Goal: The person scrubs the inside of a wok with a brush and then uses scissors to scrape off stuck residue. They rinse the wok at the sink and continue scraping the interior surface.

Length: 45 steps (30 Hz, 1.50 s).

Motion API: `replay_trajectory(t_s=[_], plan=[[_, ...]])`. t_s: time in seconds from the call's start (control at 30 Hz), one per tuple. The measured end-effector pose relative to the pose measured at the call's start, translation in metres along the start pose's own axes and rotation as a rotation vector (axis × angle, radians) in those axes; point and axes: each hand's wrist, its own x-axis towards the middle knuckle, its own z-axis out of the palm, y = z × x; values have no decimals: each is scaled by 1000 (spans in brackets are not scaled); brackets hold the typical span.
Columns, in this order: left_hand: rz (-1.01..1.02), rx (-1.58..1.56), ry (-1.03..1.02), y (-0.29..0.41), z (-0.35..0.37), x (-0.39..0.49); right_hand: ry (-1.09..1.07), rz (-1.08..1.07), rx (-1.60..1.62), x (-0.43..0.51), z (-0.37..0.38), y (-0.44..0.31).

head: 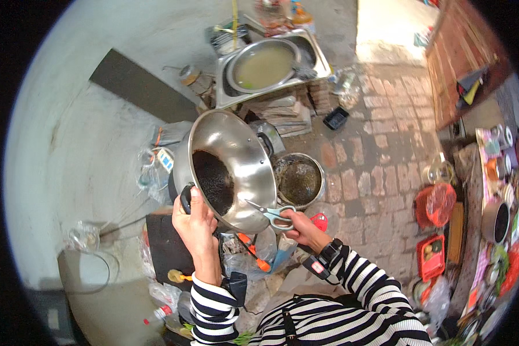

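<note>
A large stainless steel wok (pixel 251 149) is tilted in front of me, its inside bottom (pixel 214 181) blackened. My left hand (pixel 195 220) grips one of its black side handles (pixel 186 198). The opposite black handle (pixel 265 144) is free. In my right hand (pixel 302 227) is a pair of scissors (pixel 280 216) with light blue handles. Their blades, slightly parted, point into the wok near its rim; whether they touch the metal I cannot tell. Just right of the wok, a round bucket (pixel 300 179) with dark, dirty contents stands on the floor.
A steel sink (pixel 322 60) ahead holds a wide basin (pixel 296 80) of cloudy water. A small black tray (pixel 336 118) lies on the brick floor (pixel 385 173). Red baskets (pixel 424 207) and a cluttered table (pixel 480 277) line the right side. A black board (pixel 166 242) is at left.
</note>
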Motion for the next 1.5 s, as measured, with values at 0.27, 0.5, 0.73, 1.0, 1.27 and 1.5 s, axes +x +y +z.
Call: replay_trajectory(t_s=[0.27,0.5,0.73,1.0,1.27,1.5], plan=[[-57,-420,235,-3,-154,13,130,-201,-503,-23,99,2],[-51,-792,369,-77,-272,-14,10,-205,-859,-20,162,24],[-161,-929,498,-131,-327,-46,-221,-418,-1682,-40,224,27],[-237,-983,574,-134,-343,-44,-690,-512,-2335,24,305,76],[-296,-993,621,-133,-373,-63,-625,-698,-2652,127,311,109],[-296,-1001,628,-137,-374,-61,-948,-415,-2892,63,306,140]])
